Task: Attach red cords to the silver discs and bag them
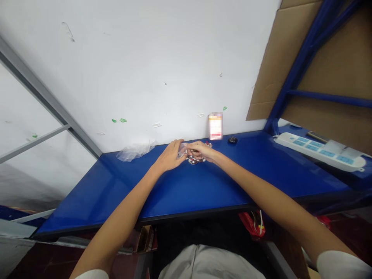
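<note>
My left hand (172, 155) is closed around the edge of a small clear plastic bag (182, 150) over the blue table. Close against it, my right hand (203, 149) has its fingers curled inward at the bag's opening. What those fingers pinch is too small to make out. Several shiny round metal pieces (193, 161) with reddish spots lie on the tabletop right under and beside my right hand, partly covered by it.
Crumpled clear plastic (136, 150) lies at the back left of the blue table (186, 193). A phone-like upright item (215, 126), its front blurred, leans on the wall beside a small black case (232, 140). A white power strip (319, 151) sits at right.
</note>
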Demonstrator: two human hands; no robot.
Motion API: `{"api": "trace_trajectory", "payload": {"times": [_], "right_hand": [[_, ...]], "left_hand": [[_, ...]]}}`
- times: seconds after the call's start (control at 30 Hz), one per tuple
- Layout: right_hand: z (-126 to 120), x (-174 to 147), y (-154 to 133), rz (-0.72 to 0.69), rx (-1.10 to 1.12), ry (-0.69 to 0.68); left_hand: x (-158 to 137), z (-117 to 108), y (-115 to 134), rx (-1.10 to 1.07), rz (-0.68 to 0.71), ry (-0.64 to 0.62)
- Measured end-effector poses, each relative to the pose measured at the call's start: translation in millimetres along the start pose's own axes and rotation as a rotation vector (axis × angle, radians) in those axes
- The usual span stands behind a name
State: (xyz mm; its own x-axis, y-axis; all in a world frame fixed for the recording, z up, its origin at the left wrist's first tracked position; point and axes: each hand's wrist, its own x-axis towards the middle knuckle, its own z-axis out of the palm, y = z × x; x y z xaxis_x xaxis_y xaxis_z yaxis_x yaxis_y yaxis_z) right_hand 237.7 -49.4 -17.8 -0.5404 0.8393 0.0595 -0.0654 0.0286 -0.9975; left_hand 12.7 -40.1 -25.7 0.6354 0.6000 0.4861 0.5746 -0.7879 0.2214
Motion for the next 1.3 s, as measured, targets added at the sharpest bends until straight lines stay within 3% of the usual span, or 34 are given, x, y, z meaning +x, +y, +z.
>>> {"api": "trace_trajectory", "payload": {"times": [0.2,0.3,0.67,0.83,1.2,1.3], "right_hand": [[3.7,2.3,5.2,0.033,-0.048,0.100],[2.7,5.8,9.4,0.034,-0.068,0.183],[-3.7,9.9,15.2,-0.012,-0.349,0.267],[-6.0,11.0,17.3,0.023,-0.397,0.236],[-11.2,10.7,16.5,0.114,-0.288,0.230],[-13.7,11.4,12.0,0.132,-0.161,0.267]], "left_hand": [[0.1,-6.3,1.4,0.176,0.030,-0.009],[-0.1,-7.6,5.9,0.148,0.020,-0.002],[2.2,-10.4,7.2,0.106,0.050,0.009],[1.9,-9.2,-1.4,0.039,0.017,0.017],[0.9,-9.1,-10.6,-0.131,-0.029,0.038],[1.5,-9.2,-13.7,-0.212,-0.069,0.065]]}}
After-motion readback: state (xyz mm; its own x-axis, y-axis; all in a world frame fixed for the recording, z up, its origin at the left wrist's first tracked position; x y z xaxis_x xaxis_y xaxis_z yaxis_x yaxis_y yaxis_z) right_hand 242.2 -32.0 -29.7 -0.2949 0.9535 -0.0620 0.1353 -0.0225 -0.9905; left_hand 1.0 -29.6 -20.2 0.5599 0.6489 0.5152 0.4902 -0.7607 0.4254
